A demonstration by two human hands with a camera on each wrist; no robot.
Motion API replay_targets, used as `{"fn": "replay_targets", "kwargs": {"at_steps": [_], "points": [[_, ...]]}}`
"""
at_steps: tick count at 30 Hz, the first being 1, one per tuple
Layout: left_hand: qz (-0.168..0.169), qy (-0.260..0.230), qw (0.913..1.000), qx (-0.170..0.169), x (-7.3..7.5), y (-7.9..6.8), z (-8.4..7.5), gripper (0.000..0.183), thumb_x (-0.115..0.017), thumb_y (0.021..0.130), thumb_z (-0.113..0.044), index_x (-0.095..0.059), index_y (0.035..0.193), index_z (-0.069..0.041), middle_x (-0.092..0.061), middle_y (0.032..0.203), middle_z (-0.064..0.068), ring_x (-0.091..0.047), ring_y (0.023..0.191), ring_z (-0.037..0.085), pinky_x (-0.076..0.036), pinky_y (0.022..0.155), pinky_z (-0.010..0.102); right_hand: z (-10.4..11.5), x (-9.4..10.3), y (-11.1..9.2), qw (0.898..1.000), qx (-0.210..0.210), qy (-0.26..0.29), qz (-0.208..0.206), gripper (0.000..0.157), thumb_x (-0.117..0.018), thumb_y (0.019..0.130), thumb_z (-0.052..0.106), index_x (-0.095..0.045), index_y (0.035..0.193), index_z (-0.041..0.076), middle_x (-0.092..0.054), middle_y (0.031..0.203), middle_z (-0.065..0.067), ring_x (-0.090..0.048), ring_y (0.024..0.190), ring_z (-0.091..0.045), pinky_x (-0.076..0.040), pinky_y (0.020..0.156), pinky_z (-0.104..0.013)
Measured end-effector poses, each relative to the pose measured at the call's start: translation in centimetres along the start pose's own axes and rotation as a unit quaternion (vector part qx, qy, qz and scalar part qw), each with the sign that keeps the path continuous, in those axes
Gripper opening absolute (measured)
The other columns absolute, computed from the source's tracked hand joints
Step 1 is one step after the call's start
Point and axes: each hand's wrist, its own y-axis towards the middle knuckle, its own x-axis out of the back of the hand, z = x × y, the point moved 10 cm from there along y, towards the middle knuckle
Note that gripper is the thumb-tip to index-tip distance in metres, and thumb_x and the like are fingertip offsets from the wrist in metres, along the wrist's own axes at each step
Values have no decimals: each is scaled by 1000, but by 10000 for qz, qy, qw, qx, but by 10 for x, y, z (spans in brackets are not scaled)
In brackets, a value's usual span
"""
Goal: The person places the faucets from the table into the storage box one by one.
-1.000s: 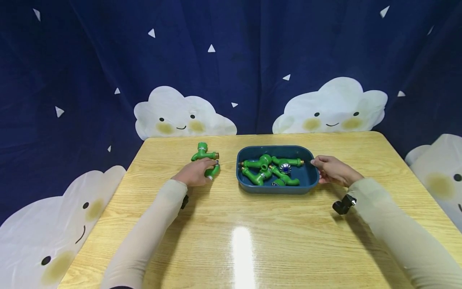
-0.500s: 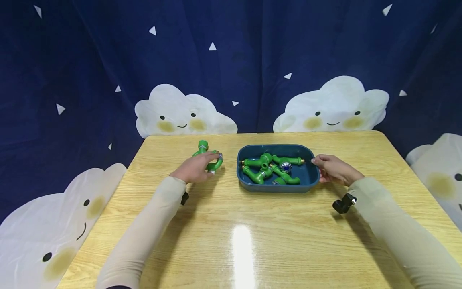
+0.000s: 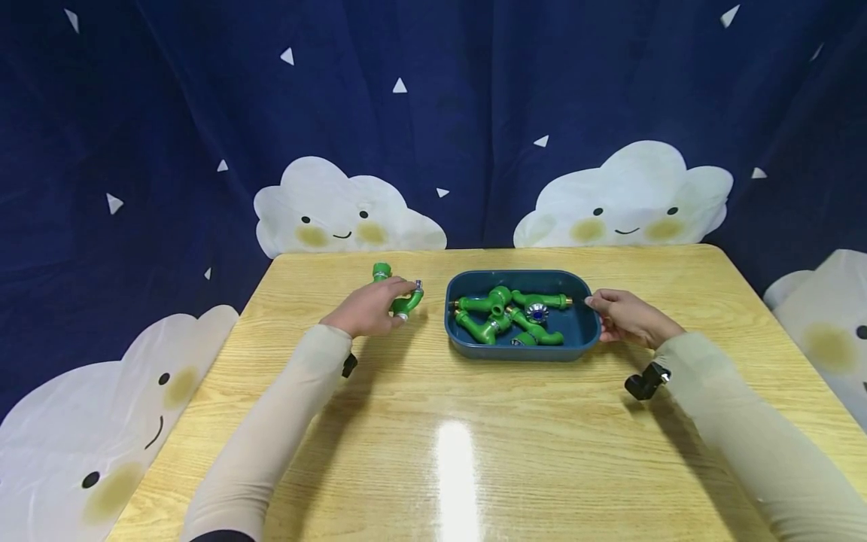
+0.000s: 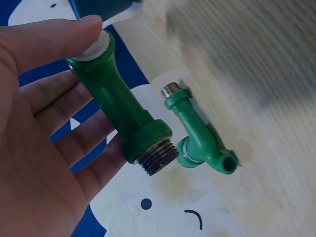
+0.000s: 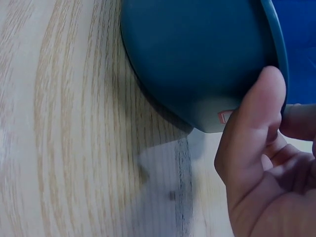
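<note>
My left hand [image 3: 367, 307] holds a green tap [image 3: 408, 302] above the table, to the left of the blue tub. In the left wrist view, the thumb presses on the white fitting of this tap [image 4: 118, 94], with the fingers behind its body and the threaded end pointing away. A second green tap [image 4: 197, 133] lies on the table beyond the hand, partly hidden by it in the head view. The right hand [image 3: 626, 318] pinches the right rim of the blue tub [image 3: 521, 354]. Its thumb lies on the outer wall in the right wrist view.
Several green taps lie inside the tub, among them one with a blue-and-silver handle [image 3: 537, 313]. The wooden table [image 3: 379, 452] ends at a dark blue curtain [image 3: 467, 113] with cloud prints.
My left hand has raised the tap off the table and moved it slightly away and to the right. The right hand has stayed at the tub's rim, and the tub has not visibly moved.
</note>
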Motion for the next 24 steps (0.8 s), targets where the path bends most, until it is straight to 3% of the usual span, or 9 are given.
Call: {"fn": "replay_targets", "kwargs": {"at_steps": [12,16,24], "points": [[-42,139,9998,-113,13,5,-14,61,-70,86,-11,-51,144,-11,-61,134,10,-61,109,23,-51,96,43,1,-1,1,9999,12,30,113,30,-38,108,30,-45,89,8,-49,71,3,-55,57,-9,-55,58,-23],[-99,223,9996,-141,19,6,-19,60,-69,88,-14,-50,144,-11,-63,131,11,-61,111,24,-52,96,43,2,-1,0,9999,18,31,133,29,-38,108,30,-45,90,8,-49,71,3,-55,57,-8,-55,58,-23],[-37,292,9993,-215,25,9,-35,57,-68,89,-17,-49,143,-12,-68,102,5,-61,92,23,-52,82,40,1,-2,0,9998,34,61,190,30,-39,108,29,-45,88,8,-49,71,2,-55,57,-9,-55,58,-23]]}}
